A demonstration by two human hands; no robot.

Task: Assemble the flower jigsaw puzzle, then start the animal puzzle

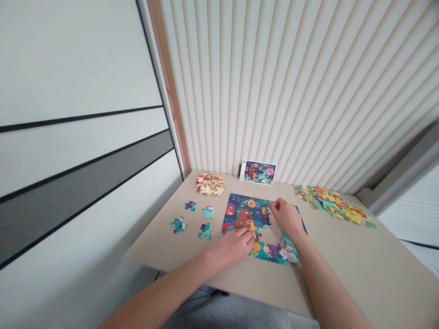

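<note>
Two bare hands are working over a jigsaw puzzle [243,212], which is lying partly assembled on the table near its front edge. Left hand [240,241]: the fingers are bending down onto the puzzle's lower left part; whether they are gripping a piece cannot be told. Right hand [286,214]: the fingers are curling inward over the upper right part, thumb side toward the puzzle's middle; whether anything is being pinched cannot be told.

Surroundings, in descending size. A cream ridged panel [260,82] is rising behind the table. White wall panels [75,59] with dark dividing lines are filling the left side. The beige table [353,269] is extending beneath both forearms, and a lap in grey cloth [240,313] is showing below its front edge.

The puzzle is displaying animals and plants on dark blue and teal; bare tabletop is showing through an irregular opening right of its middle. An elongated heap of yellow, orange and green pieces [338,205] is lying to the right. A picture card [259,172] with a white border is standing behind the puzzle, near the ridged panel. A rounder heap of red, cream and green pieces [210,183] is lying at the back left. Four loose pieces [179,224], teal and blue, are lying apart from one another left of the puzzle.
</note>
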